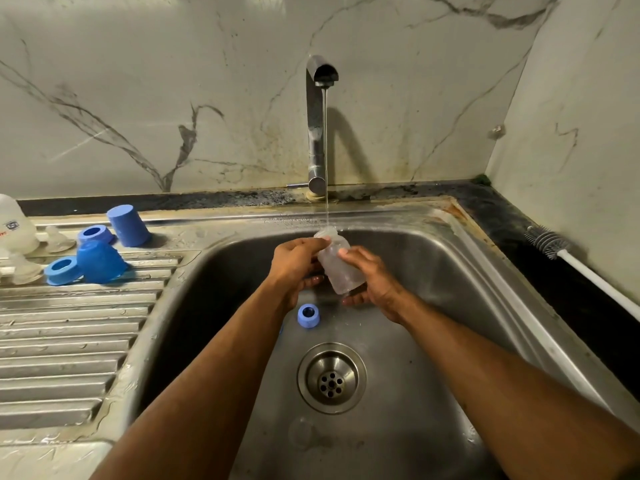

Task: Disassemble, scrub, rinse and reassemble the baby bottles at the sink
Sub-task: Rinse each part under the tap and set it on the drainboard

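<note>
Head view: your hands, left hand (296, 263) and right hand (372, 278), are holding the bottle (337, 263) under the tap (320, 123), rinsing it. Next, I think, tip the water out.

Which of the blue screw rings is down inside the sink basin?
The blue screw ring lying on the basin floor just below the left hand, above the drain. The other two rings sit on the drainboard.
</note>
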